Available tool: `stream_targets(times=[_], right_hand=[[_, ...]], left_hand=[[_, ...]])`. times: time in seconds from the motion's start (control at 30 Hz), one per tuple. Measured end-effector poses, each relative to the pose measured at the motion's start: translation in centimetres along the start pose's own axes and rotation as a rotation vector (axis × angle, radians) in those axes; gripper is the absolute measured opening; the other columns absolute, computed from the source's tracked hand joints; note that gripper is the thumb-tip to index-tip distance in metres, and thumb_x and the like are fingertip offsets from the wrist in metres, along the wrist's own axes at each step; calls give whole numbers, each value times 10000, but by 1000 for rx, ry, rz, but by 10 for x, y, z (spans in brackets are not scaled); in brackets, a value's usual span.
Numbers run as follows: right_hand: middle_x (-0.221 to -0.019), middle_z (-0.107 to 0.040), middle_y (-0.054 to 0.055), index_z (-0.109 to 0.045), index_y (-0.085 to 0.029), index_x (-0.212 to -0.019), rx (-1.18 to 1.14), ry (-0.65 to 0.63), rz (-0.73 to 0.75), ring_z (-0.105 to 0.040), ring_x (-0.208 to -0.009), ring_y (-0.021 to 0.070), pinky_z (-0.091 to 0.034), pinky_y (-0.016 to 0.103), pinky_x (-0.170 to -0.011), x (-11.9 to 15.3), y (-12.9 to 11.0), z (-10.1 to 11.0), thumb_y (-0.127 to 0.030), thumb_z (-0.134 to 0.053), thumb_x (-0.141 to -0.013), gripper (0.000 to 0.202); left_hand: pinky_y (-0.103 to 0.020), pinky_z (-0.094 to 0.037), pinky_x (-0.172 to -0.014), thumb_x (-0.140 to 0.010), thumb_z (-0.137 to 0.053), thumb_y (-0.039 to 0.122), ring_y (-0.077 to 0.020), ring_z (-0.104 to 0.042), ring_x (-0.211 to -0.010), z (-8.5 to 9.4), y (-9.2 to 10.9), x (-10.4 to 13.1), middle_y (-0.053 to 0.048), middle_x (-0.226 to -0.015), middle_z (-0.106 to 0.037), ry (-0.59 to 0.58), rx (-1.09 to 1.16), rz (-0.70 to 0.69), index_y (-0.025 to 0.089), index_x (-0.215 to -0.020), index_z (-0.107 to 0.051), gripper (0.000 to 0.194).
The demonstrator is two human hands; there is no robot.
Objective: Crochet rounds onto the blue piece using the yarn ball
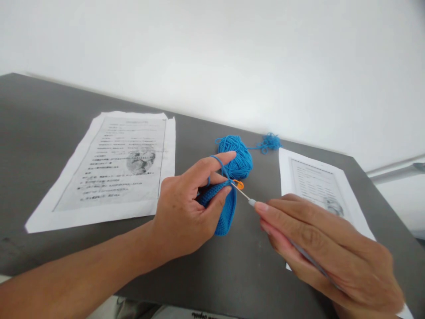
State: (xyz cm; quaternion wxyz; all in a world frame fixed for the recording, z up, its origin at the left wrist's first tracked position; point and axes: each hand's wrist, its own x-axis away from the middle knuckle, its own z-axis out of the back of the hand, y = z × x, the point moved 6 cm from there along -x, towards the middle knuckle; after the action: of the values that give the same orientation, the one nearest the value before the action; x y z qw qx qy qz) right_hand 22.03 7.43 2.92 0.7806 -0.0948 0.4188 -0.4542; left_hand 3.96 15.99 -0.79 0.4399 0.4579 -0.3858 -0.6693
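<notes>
My left hand (pixel 189 208) pinches a blue crochet piece (pixel 226 217) between thumb and fingers, with blue yarn looped round its raised index finger. In my right hand (pixel 318 243) is a crochet hook (pixel 245 195) with a grey handle, held like a pen. The hook's metal tip meets the upper edge of the crochet piece, beside my left thumb. An orange stitch marker (pixel 239 184) hangs at that edge, close to the hook. Behind my left fingertips lies a ball of blue yarn (pixel 239 159). Part of the crochet piece is hidden by my left hand.
A printed sheet (pixel 83 177) lies on the dark grey table (pixel 245 266) to the left. Another printed sheet (pixel 312 177) is at the right, partly under my right hand. A small tangle of blue yarn (pixel 270 141) sits near the back edge, before a white wall (pixel 212 57).
</notes>
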Motion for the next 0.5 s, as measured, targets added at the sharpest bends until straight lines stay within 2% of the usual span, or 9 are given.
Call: stream_targets(times=[0.1, 0.2, 0.33, 0.5], right_hand=[[-1059, -856, 57, -573, -318, -1605, 229, -67, 146, -802, -800, 246, -694, 344, -646, 2, -6, -13, -22, -699, -973, 710], [-1064, -853, 88, -533, -248, -1636, 252, -30, 251, -808, -843, 265, -697, 358, -640, 6, -5, -20, -37, -683, -985, 701], [-1108, -844, 82, -629, -282, -1558, 121, 56, 186, -808, -831, 238, -712, 357, -701, 8, 4, -19, -68, -670, -999, 600], [-1094, -844, 62, -737, -307, -1432, 29, 81, 88, -819, -842, 219, -703, 316, -689, 6, 7, -17, -36, -745, -928, 573]], left_hand=[[-316, -611, -861, -902, -812, 247, -204, -783, -764, -2, 0, 1, 13, -882, -875, -32, 3, -16, 261, -1281, -798, 379], [-318, -616, -864, -917, -794, 231, -202, -798, -762, -8, 2, 3, 9, -886, -884, -105, 44, -8, 248, -1283, -792, 366], [-303, -622, -824, -875, -847, 216, -211, -825, -804, -12, 1, 4, 4, -861, -884, -136, 222, 84, 212, -1307, -772, 439], [-215, -628, -762, -776, -873, 31, -169, -844, -819, -16, -4, 1, 31, -830, -886, -160, 524, 255, 186, -1254, -754, 516]])
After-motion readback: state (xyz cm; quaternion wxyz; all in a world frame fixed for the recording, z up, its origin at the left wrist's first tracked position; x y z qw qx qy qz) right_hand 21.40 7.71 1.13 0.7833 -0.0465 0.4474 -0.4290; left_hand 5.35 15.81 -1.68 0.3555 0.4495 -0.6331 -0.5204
